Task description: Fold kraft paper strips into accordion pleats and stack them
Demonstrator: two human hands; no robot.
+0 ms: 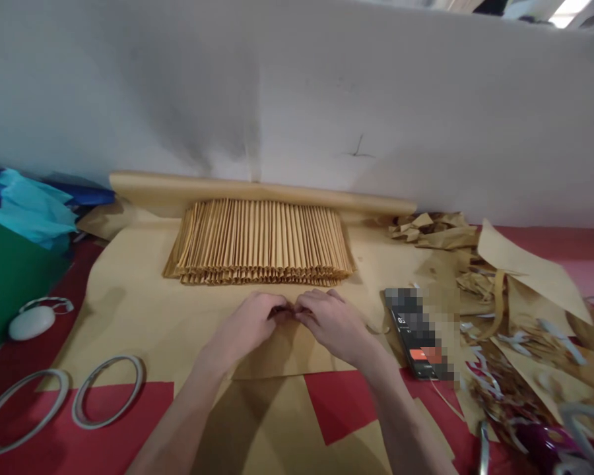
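Observation:
My left hand and my right hand meet in front of me, fingertips almost touching. Both have their fingers bent and pressed together in a pinch. Whatever lies between the fingertips is hidden or too small to make out. Beneath them spreads a large sheet of brown kraft paper. Just beyond the hands rests a wide stack of brown paper folded in tight accordion pleats, its crimped edges facing me.
Two rolls of tape lie at the left, near a white rounded case. A phone and heaped paper scraps are on the right. Behind the pleats runs a rolled paper edge against a pale wall.

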